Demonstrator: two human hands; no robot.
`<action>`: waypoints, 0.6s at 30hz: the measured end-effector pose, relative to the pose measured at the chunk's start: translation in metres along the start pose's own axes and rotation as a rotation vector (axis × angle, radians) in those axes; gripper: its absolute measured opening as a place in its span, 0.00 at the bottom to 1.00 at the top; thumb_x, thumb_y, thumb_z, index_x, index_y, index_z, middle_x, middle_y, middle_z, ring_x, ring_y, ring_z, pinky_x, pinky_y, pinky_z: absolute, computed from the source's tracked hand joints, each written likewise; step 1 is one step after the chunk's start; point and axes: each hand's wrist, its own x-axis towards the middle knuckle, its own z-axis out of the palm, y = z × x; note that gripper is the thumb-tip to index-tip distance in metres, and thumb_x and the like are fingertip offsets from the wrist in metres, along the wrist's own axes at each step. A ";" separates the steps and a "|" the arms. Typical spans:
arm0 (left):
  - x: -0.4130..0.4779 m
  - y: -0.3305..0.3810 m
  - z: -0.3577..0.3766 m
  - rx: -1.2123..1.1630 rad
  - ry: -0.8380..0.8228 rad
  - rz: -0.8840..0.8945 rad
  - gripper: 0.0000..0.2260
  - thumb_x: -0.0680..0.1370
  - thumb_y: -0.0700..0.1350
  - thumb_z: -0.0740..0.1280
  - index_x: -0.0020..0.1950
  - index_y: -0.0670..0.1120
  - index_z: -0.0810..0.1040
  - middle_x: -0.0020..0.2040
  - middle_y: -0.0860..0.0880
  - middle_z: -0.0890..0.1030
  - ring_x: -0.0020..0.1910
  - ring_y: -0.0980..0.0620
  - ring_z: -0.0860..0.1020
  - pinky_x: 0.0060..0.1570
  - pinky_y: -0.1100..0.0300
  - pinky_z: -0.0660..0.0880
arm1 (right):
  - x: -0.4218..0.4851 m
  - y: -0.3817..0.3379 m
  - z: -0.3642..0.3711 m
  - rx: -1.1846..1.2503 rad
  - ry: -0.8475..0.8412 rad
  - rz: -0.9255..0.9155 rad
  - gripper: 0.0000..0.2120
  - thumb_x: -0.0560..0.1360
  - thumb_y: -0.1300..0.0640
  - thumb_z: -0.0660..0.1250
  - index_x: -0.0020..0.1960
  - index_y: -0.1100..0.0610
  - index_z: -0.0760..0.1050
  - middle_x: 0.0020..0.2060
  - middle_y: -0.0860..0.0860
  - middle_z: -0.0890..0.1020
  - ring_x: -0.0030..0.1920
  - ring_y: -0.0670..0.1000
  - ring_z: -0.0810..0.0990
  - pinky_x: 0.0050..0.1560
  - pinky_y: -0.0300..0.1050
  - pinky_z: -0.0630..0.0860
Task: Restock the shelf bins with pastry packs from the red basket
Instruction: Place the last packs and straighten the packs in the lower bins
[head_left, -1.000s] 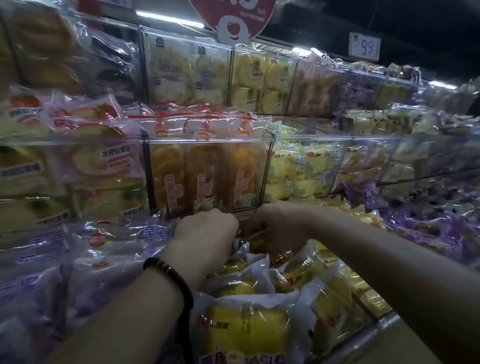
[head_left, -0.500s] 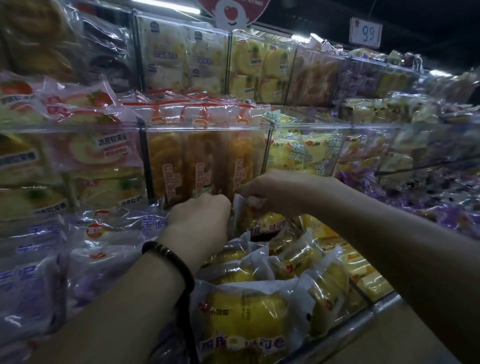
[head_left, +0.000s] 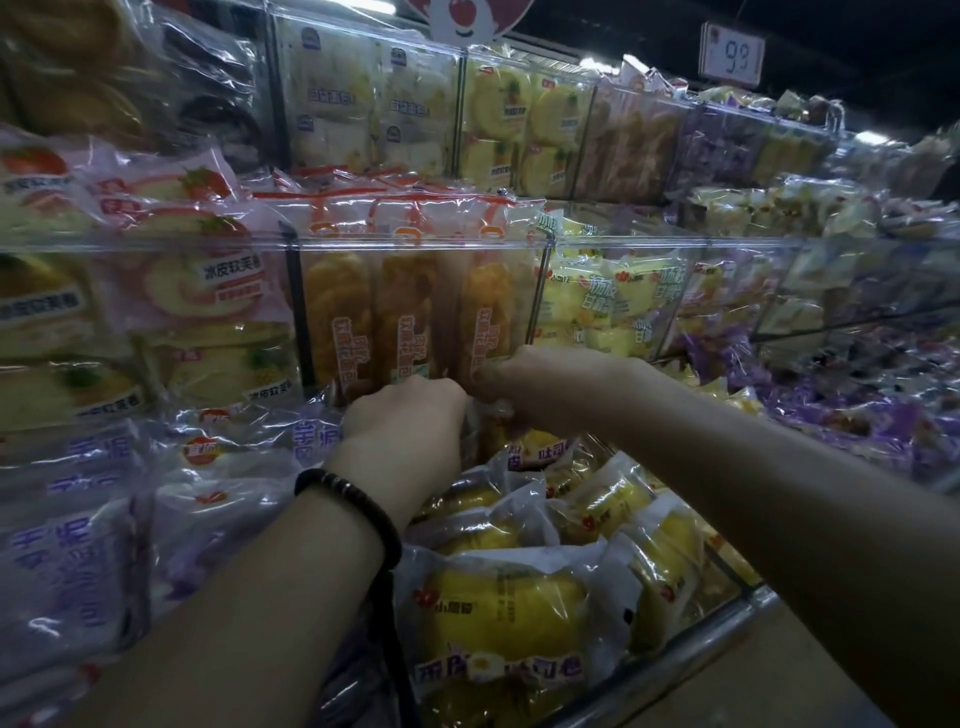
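Note:
Both my hands meet at the back of the lowest bin, just under the clear front of the middle shelf bin (head_left: 415, 244). My left hand (head_left: 410, 415), with a dark bead bracelet on the wrist, is curled round the left edge of an upright yellow pastry pack (head_left: 524, 441). My right hand (head_left: 524, 376) pinches the top of that same pack. In front of them lie several yellow pastry packs (head_left: 509, 608), stacked toward me. No red basket is in view.
Purple-printed packs (head_left: 88, 519) fill the bin to the left, and purple packs (head_left: 857, 410) lie to the right. Orange bread packs (head_left: 405, 322) stand in the middle bin above my hands. A metal rail (head_left: 675, 660) edges the shelf. A price sign (head_left: 732, 52) hangs top right.
My right hand lifted a yellow pack from the pile and both hands now hold it upright at the back of the bin. The view shifted slightly downward.

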 end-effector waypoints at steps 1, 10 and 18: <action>0.000 0.000 0.000 0.002 0.001 -0.002 0.13 0.79 0.41 0.70 0.61 0.54 0.78 0.51 0.48 0.75 0.56 0.41 0.79 0.49 0.50 0.74 | -0.002 0.002 0.003 0.021 0.007 -0.013 0.19 0.79 0.60 0.73 0.69 0.52 0.77 0.53 0.45 0.81 0.47 0.48 0.79 0.45 0.43 0.79; 0.003 -0.005 0.004 0.034 -0.025 0.042 0.17 0.80 0.43 0.70 0.67 0.56 0.79 0.59 0.47 0.80 0.53 0.43 0.78 0.50 0.48 0.78 | -0.009 0.000 0.036 0.129 0.066 0.070 0.13 0.81 0.56 0.70 0.64 0.46 0.79 0.47 0.43 0.79 0.47 0.51 0.82 0.42 0.43 0.79; 0.006 -0.006 0.010 0.027 -0.007 0.086 0.15 0.80 0.42 0.70 0.65 0.55 0.80 0.55 0.47 0.80 0.49 0.44 0.79 0.52 0.45 0.81 | -0.002 -0.009 0.037 0.106 0.059 0.170 0.14 0.78 0.53 0.74 0.63 0.47 0.80 0.46 0.47 0.82 0.45 0.51 0.82 0.41 0.46 0.82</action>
